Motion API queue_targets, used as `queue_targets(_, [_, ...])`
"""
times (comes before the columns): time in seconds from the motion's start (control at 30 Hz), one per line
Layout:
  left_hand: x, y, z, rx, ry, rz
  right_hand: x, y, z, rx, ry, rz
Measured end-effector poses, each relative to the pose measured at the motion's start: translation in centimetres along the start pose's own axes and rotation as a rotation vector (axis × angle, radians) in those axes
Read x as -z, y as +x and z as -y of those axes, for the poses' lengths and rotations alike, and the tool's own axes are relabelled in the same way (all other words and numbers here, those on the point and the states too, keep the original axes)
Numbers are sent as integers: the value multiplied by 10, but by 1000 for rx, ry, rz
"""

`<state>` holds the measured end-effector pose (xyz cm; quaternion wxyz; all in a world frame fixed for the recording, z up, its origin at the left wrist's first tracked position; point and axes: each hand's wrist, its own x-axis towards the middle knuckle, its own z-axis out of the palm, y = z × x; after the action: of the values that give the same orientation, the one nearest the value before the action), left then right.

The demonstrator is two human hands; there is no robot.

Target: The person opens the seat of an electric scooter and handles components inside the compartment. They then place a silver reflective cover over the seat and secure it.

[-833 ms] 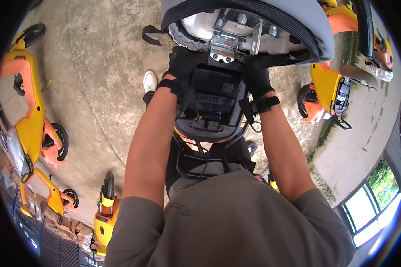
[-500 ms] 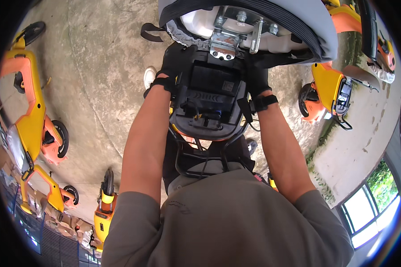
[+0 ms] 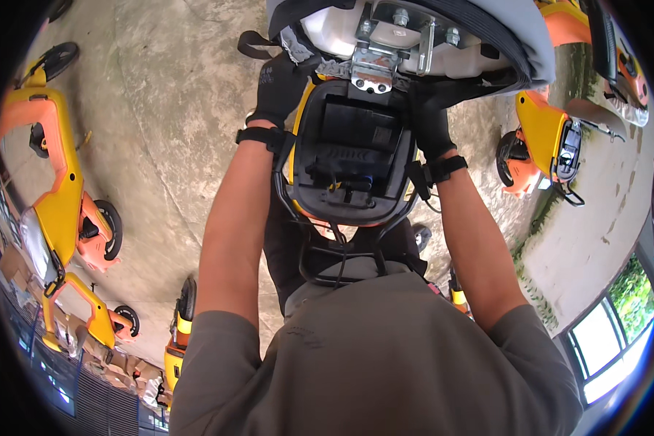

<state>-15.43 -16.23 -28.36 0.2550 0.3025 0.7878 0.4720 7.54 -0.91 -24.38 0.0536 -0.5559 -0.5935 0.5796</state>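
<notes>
A grey padded seat cover point(image 3: 530, 43) with a black edge is raised at the top, its metal hinge point(image 3: 372, 69) and bolts exposed. Below it lies an open black compartment point(image 3: 320, 174) holding a black box point(image 3: 357, 127) and cables. My left hand point(image 3: 280, 87), in a black glove, is closed on the cover's lower left edge, where crumpled lining shows. My right hand point(image 3: 432, 120), also gloved, is curled under the cover's right edge; what its fingers grip is hidden.
Yellow and orange scooters stand on the concrete floor point(image 3: 160, 145) at the left point(image 3: 54, 221), right point(image 3: 530, 138) and below. Cardboard and plastic wrap point(image 3: 123, 367) lie at the lower left. A black rack point(image 3: 341, 276) sits at my waist. A window point(image 3: 610, 334) shows at the lower right.
My left hand has moved up and left along the cover's edge, uncovering more of the compartment's left side. The compartment and my right hand sit slightly farther right in the view.
</notes>
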Motion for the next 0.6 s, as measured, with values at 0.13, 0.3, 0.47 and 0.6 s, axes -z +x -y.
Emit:
queue_targets(0.13, [9, 12, 4, -114, 165, 164, 12, 12, -21, 107, -270, -77])
queue_targets(0.3, [26, 22, 12, -189, 157, 382, -5, 1, -5, -39, 11, -96])
queue_targets(0.47, [17, 23, 18, -250, 92, 374, -1, 2, -11, 92, -113, -155])
queue_targets(0.6, [6, 19, 25, -352, 82, 215, -8, -1, -5, -22, 79, -116])
